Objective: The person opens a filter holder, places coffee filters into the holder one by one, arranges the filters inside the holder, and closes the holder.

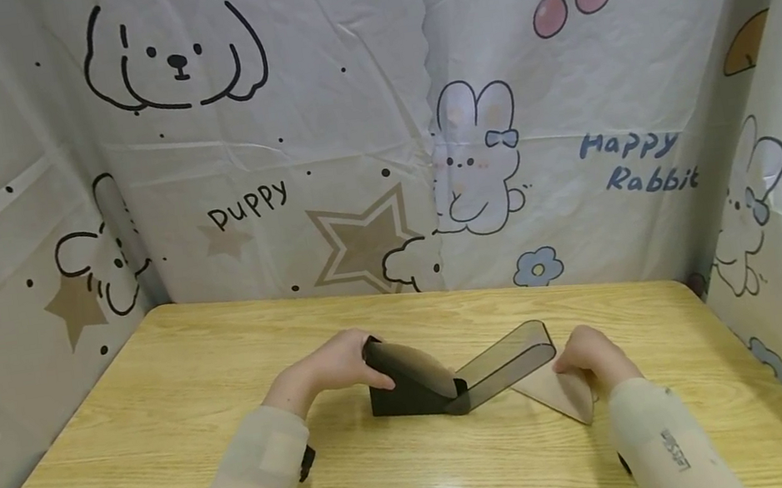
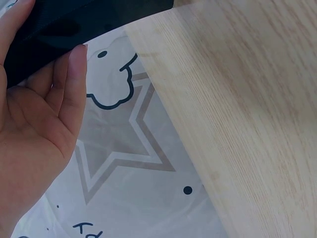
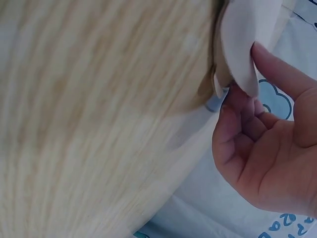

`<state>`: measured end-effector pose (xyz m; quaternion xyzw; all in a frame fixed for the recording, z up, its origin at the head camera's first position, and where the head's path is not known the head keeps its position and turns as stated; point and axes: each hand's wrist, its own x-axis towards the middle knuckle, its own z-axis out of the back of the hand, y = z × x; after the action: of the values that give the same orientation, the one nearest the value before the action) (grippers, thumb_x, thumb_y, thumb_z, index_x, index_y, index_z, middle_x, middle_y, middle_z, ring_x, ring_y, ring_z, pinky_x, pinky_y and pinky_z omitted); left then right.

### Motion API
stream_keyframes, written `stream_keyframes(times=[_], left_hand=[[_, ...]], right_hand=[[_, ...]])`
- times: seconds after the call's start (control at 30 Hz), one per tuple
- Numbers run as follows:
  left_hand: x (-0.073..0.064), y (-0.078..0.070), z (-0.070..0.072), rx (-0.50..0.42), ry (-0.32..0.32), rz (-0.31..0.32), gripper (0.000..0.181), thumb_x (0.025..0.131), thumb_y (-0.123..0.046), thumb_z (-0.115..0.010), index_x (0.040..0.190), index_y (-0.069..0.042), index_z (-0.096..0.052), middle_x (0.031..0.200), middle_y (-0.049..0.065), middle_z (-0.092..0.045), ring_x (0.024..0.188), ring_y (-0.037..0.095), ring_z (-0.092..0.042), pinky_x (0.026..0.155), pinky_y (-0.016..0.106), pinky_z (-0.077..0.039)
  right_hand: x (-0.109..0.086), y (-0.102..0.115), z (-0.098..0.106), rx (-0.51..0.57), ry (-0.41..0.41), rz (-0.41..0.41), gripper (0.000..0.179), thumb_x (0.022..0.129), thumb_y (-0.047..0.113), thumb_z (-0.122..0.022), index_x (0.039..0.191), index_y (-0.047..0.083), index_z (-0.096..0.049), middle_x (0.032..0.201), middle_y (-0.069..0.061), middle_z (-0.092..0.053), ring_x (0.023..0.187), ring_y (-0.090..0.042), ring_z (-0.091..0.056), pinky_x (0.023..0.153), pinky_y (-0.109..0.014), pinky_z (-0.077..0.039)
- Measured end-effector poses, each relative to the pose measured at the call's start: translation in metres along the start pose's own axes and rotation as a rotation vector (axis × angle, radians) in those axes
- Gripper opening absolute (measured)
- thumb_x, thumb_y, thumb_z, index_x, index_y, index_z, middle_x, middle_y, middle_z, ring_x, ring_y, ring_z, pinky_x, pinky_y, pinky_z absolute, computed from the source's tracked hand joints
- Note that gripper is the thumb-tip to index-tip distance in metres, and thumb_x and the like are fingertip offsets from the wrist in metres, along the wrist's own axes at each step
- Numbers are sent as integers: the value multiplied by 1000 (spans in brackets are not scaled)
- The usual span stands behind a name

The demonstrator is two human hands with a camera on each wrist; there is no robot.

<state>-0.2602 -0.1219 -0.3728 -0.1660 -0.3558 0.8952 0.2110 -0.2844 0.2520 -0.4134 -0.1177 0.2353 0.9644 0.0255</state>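
My left hand [image 1: 340,361] grips the upper left end of a black box [image 1: 406,398], thumb on its near side and fingers behind. The box stands on the table with its smoky see-through lid [image 1: 508,366] swung out to the right. A brownish curved surface [image 1: 416,362] shows along its sloping top. In the left wrist view, the dark box [image 2: 94,25] lies against the fingers. To the right, my right hand [image 1: 593,353] pinches beige, fan-shaped coffee filter papers [image 1: 561,391] between thumb and fingers. Their layered edges [image 3: 240,47] show in the right wrist view.
Both hands are over a yellow wood-grain table [image 1: 224,345]. A white printed cloth [image 1: 342,116] hangs behind the table and along both sides. The lid reaches across toward the filter papers, overlapping them in the head view.
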Motion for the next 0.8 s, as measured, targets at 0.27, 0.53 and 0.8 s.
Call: stream_keyframes(times=[0.27,0.53,0.8], left_hand=[[0,0,1,16,-9,6,42,74,-21,-79,111,-10,-64,97,-2,-63,77,12,-49,73,28,-43],[0,0,1,17,3,-12,36,75,-21,-79,106,-11,-65,84,-2,-58,72,12,-47,68,28,-40],[3,3,1,14,13,-52,22,76,-19,-78,90,-11,-64,74,-3,-53,65,11,-44,63,27,-39]], right_hand=[[-2,0,9,164,-12,28,44,76,6,-66,49,17,-33,48,7,-28,45,-8,-27,46,-22,-28],[-10,-4,28,262,64,-14,30,84,14,-64,60,13,-46,55,5,-41,56,-10,-42,54,-26,-41],[-12,-8,47,266,63,-6,19,87,18,-62,72,8,-56,62,3,-45,65,-13,-47,61,-29,-46]])
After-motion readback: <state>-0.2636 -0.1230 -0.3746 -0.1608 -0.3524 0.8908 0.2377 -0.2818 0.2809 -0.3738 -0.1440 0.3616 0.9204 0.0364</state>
